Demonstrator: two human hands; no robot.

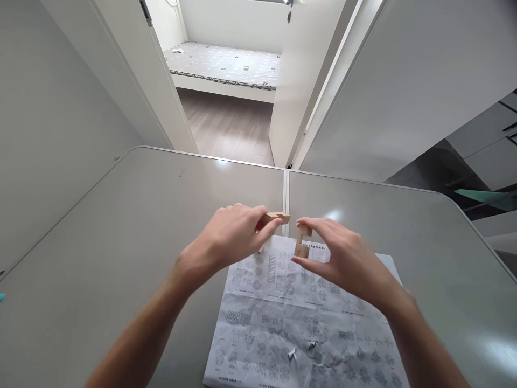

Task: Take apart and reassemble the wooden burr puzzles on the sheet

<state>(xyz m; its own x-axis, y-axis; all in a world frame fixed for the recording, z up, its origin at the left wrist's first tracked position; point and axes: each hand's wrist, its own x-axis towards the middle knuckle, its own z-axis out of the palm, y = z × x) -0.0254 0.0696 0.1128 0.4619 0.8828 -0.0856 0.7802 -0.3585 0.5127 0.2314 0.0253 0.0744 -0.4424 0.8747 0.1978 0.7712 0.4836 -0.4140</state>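
A pale grey folding table [121, 226] fills most of what I can see, with a seam running front to back down its middle. Beyond its far edge a doorway opens onto a wood floor and a low patterned mattress [226, 63].

On the table, on the near side of the seam and a little right of it, lies a creased printed sheet [283, 323] covered in rows of small diagrams. Everything else sits over that sheet's far edge.

The left hand [230, 237] hovers above the sheet's far left corner, fingers closed narrowly on a short wooden bar [278, 217]. The bar's long axis runs left to right, its free end poking out towards the other hand.

The right hand [343, 258] is above the sheet's far right part, thumb and forefinger pinching a notched wooden piece [301, 242] top and bottom, so its long axis stands roughly upright. The other fingers are loosely curled.

The two pieces are near each other but apart: the bar's free end lies just up and left of the upright piece's top, with a small gap between. Both hands look equally close to that gap.
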